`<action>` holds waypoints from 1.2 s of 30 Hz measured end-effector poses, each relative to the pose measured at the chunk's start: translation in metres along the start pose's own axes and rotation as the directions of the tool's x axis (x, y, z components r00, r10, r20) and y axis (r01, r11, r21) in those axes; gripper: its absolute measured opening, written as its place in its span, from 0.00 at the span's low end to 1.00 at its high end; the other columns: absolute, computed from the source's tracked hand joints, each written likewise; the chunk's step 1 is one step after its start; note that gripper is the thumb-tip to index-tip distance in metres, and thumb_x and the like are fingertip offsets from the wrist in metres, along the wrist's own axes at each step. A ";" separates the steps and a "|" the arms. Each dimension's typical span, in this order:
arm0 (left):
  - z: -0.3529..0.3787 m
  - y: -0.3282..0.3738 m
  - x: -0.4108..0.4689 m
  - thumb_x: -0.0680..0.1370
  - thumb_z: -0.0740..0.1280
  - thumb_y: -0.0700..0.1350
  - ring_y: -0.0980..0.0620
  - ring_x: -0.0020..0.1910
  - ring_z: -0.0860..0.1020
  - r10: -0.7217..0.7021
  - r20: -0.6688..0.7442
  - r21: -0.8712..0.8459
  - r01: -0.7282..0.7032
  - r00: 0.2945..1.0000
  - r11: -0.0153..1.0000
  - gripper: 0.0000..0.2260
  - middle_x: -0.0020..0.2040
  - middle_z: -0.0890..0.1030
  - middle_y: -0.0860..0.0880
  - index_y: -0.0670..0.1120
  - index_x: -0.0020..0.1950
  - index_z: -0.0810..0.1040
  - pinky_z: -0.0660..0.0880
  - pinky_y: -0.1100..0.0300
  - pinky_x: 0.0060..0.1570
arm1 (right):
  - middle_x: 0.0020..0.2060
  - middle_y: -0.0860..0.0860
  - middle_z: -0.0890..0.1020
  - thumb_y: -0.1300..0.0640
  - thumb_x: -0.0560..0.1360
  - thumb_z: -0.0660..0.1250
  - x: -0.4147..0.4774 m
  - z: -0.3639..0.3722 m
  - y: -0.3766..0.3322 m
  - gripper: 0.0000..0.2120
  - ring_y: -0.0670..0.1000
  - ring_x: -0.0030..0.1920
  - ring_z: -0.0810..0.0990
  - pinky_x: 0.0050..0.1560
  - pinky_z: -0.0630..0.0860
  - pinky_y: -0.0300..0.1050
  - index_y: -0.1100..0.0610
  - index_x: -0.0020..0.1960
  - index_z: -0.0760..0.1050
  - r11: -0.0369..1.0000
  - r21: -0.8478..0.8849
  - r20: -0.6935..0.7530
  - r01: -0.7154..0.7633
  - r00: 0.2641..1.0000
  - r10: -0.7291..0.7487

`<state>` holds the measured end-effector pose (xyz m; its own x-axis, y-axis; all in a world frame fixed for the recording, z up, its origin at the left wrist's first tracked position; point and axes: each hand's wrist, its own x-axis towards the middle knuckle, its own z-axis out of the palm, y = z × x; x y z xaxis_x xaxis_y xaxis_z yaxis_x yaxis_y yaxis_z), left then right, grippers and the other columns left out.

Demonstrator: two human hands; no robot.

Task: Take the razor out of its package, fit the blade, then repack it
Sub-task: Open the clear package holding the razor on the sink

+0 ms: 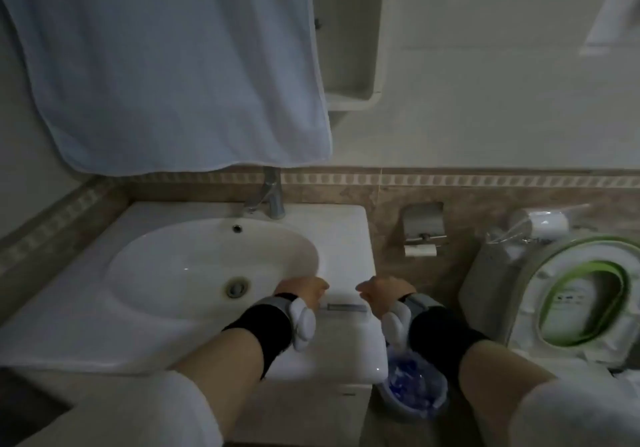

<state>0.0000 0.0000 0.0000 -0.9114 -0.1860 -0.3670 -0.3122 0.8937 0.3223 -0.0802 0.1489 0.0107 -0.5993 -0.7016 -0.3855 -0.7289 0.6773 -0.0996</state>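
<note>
White sink [349,235] ledge carries a slim razor package [346,307] between two hands: left hand [304,292] and right hand [382,291] both curled into fists, grasping nothing visible.

You see a white sink [214,263] with its faucet [268,192] at the back rim. A pale blue towel [166,66] hangs above the sink; right of it stand a lined bin [412,387] and a toilet [581,294].

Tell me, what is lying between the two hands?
A slim razor package lies on the sink counter, between the left hand and right hand, seen by the head camera.
</note>
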 end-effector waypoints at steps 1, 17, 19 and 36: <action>0.001 -0.001 0.003 0.78 0.54 0.45 0.45 0.67 0.66 -0.016 -0.002 -0.019 0.016 1.000 1.000 0.17 0.71 0.66 0.44 0.49 0.68 0.64 0.62 0.55 0.66 | 0.66 0.57 0.70 0.57 0.77 0.55 0.005 0.001 -0.001 0.18 0.57 0.64 0.70 0.63 0.68 0.49 0.54 0.66 0.65 1.000 -0.006 0.035 -0.002 0.999 0.002; 0.045 -0.038 0.052 0.71 0.67 0.51 0.46 0.71 0.57 -0.018 0.054 0.014 0.017 0.998 1.000 0.33 0.72 0.60 0.46 0.50 0.71 0.55 0.58 0.54 0.69 | 0.75 0.54 0.54 0.48 0.75 0.60 0.074 0.051 0.002 0.30 0.57 0.73 0.55 0.72 0.53 0.52 0.49 0.73 0.53 0.977 -0.049 0.106 0.209 0.973 -0.203; 0.050 -0.040 0.058 0.71 0.67 0.50 0.46 0.71 0.57 -0.029 0.034 -0.006 0.029 0.999 1.000 0.32 0.72 0.60 0.46 0.50 0.71 0.55 0.57 0.56 0.69 | 0.74 0.54 0.56 0.49 0.74 0.60 0.078 0.053 0.004 0.30 0.57 0.72 0.57 0.71 0.54 0.53 0.50 0.73 0.53 0.970 -0.066 0.082 0.235 0.970 -0.229; 0.049 -0.043 0.070 0.71 0.69 0.48 0.48 0.69 0.63 -0.042 0.002 -0.123 0.042 0.999 0.992 0.32 0.70 0.64 0.44 0.47 0.70 0.59 0.58 0.62 0.66 | 0.70 0.57 0.64 0.49 0.74 0.60 0.084 0.046 0.013 0.28 0.59 0.68 0.63 0.66 0.60 0.53 0.51 0.71 0.56 0.942 -0.117 0.048 0.315 0.949 -0.311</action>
<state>-0.0372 -0.0318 -0.0823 -0.8970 -0.2224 -0.3820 -0.3805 0.8284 0.4111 -0.1244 0.1087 -0.0651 -0.3259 -0.8662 -0.3789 -0.9139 0.3912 -0.1083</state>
